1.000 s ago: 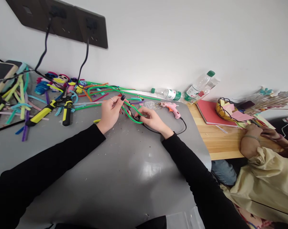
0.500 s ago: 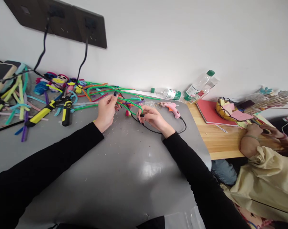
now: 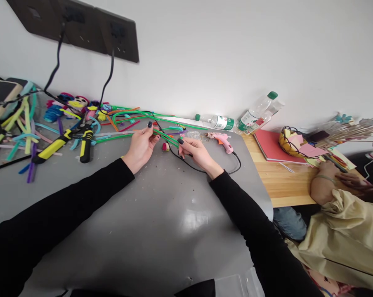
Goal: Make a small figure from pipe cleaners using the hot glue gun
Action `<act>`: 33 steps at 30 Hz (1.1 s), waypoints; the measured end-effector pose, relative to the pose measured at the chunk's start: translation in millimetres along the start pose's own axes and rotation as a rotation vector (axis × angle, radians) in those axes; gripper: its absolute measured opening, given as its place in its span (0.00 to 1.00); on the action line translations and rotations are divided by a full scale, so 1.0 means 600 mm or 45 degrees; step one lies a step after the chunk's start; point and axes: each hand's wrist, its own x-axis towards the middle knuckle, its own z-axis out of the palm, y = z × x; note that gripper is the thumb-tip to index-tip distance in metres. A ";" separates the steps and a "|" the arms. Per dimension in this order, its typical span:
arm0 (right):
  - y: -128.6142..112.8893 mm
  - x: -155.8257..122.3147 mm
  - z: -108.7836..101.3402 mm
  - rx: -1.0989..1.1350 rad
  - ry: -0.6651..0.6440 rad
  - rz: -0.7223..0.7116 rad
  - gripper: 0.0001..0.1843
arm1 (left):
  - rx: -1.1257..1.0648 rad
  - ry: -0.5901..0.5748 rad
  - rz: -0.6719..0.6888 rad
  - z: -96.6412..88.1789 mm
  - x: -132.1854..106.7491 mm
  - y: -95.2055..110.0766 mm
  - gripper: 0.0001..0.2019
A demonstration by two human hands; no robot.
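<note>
Between my hands stretch green pipe cleaners (image 3: 167,137), held above the grey table (image 3: 161,210). My left hand (image 3: 141,144) pinches them at one end with thumb and fingers. At the other end, the fingertips of my right hand (image 3: 195,152) are closed on the same green strands. Just below the strands, a small pink and yellow piece (image 3: 165,147) lies on the table. Beyond my hands, more green pipe cleaners (image 3: 127,112) lie along the wall. To the right rests a pink glue gun (image 3: 223,141), its black cord passing behind my right hand.
Yellow-black pliers (image 3: 86,144) and a pile of coloured pipe cleaners (image 3: 25,123) lie left. Plastic bottles (image 3: 220,122) are by the wall. On a wooden table (image 3: 285,185) stand a red folder (image 3: 268,145) and a basket (image 3: 287,140), near a co-worker's arm (image 3: 324,185). Wall sockets (image 3: 121,37) hold plugged cords.
My right hand has closed its fingers on the green strands, which no longer curl loosely beside it but run straight between my hands. The left hand has shifted slightly right.
</note>
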 end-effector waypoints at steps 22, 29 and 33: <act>-0.008 -0.006 -0.017 -0.378 0.087 0.090 0.34 | -0.206 -0.059 -0.138 0.018 -0.025 0.032 0.14; -0.009 -0.006 -0.018 -0.470 0.066 0.098 0.35 | -0.376 -0.049 -0.252 0.023 -0.026 0.038 0.18; -0.008 -0.007 -0.017 -0.474 0.064 0.075 0.35 | -0.490 -0.012 -0.364 0.028 -0.026 0.045 0.22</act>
